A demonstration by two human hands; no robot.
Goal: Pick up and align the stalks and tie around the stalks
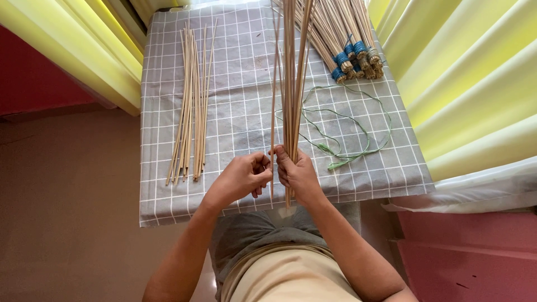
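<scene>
Nearest to me, my right hand (pixel 298 174) is clenched around a bunch of thin pale wooden sticks (pixel 292 84), held at their lower part near the front edge of the table. The sticks rise up and away over the middle of the grey cloth with white grid lines (pixel 235 72) that covers the table. My left hand (pixel 243 178) is just beside, its fingers pinching a single thin stick (pixel 273 112) at the left of the bunch. Right of my hands, a loose green string (pixel 358 131) lies in curls. Along the left edge lies a loose pile of sticks (pixel 191 106). At the far right corner are stick bundles tied with blue cord (pixel 352 53).
</scene>
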